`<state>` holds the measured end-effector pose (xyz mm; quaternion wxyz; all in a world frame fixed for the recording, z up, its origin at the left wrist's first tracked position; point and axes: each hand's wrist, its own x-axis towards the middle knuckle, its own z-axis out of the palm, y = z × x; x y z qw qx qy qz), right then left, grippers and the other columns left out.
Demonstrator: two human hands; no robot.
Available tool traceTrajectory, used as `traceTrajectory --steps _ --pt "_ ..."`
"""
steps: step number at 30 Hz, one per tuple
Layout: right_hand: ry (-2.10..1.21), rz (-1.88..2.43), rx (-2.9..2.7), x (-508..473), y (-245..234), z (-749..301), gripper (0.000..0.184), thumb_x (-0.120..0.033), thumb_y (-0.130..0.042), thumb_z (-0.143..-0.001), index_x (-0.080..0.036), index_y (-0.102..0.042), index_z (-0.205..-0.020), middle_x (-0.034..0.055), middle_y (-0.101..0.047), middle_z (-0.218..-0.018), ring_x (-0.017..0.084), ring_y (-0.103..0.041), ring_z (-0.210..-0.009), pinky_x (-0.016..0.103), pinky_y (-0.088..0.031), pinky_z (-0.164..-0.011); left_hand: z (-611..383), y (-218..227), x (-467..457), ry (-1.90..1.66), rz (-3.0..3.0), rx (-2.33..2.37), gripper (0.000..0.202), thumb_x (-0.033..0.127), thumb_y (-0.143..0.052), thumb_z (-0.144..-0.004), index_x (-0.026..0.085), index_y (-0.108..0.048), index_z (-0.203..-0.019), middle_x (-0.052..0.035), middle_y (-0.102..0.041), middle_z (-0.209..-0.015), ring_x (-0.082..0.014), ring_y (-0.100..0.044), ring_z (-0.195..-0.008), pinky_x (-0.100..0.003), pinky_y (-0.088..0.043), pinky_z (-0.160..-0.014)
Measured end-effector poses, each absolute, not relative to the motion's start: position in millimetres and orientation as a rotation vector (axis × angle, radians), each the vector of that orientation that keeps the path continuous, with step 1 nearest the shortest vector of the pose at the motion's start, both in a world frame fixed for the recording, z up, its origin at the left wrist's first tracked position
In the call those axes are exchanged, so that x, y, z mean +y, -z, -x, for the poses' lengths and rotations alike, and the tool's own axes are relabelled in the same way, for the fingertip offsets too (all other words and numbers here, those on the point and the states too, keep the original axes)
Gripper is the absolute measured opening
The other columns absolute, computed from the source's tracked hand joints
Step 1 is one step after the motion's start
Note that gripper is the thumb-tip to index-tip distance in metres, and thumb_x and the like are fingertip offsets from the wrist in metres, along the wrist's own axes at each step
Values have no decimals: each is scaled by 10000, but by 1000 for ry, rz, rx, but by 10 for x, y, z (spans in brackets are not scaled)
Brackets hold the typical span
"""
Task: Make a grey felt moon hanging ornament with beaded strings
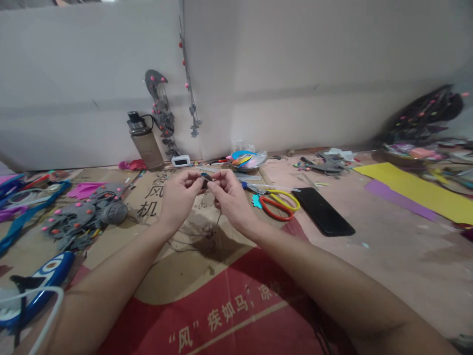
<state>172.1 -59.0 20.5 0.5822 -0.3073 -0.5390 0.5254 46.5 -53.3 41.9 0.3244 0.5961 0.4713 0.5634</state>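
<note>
My left hand [181,195] and my right hand [231,197] meet in front of me above a flattened cardboard sheet [155,281]. Both are closed, thumbs and fingertips pinching a small dark piece [205,181] between them. Most of that piece is hidden by the fingers, so its kind is unclear. Thin grey string [209,230] dangles below my hands and trails in loose loops over the cardboard. Just right of my right hand lie scissors [274,214] with red and yellow handles, beside a small turquoise cutout [256,201].
A black phone [325,212] lies right of the scissors. Grey felt pieces with coloured pompoms [83,214] are heaped at left. A bottle [146,145] and a small white digital device [181,161] stand by the wall. Yellow sheet [417,190] is at right; a blue-and-white object [51,273] is near left.
</note>
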Motion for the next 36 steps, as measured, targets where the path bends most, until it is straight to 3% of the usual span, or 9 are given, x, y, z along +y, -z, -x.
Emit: traceTrajectory --steps 4,10,20,27,33,36 --pt "-1085 826 -1300 -551 -201 -1780 146 -352 -536 -815 -212 -497 -824 -29 -473 -729 81 -388 -573 204 -329 -496 -481 -391 -491 -1384 -1282 1108 217 298 -732 -664 140 -644 -785 -43 -676 -749 -147 -651 -666 -308 -574 -665" --pt "-1034 864 -1262 -473 -106 -1789 159 -352 -560 -798 -223 -501 -867 -45 -453 -681 90 -384 -563 216 -337 -524 -507 -387 -517 -1338 -1177 1063 262 245 -733 -666 128 -631 -877 -61 -686 -745 -163 -668 -659 -305 -582 -621" --pt "-905 969 -1360 -407 -55 -1834 179 -342 -544 -772 -174 -599 -800 -31 -524 -674 110 -427 -622 241 -362 -595 -500 -273 -435 -1256 -1137 982 259 223 -765 -634 122 -632 -832 -40 -674 -786 -117 -648 -671 -276 -574 -685" --pt "-848 1122 -1444 -350 103 -1850 177 -319 -539 -754 -164 -616 -716 -33 -535 -619 108 -444 -586 236 -354 -577 -472 -68 -378 -1182 -1130 1091 246 247 -753 -626 138 -574 -756 2 -595 -711 -122 -601 -640 -290 -574 -552" --pt "-775 1152 -1491 -326 165 -1868 191 -324 -537 -760 -162 -633 -724 -22 -588 -630 107 -480 -578 232 -374 -580 -536 77 -387 -1271 -1087 945 244 231 -745 -648 147 -565 -788 -3 -617 -759 -115 -617 -710 -287 -572 -671" --pt "-795 1138 -1485 -317 174 -1860 196 -324 -534 -762 -162 -634 -717 -16 -608 -642 108 -494 -585 230 -378 -576 -564 122 -403 -1371 -1024 891 290 254 -756 -649 158 -579 -857 -3 -634 -789 -113 -621 -717 -272 -567 -664"
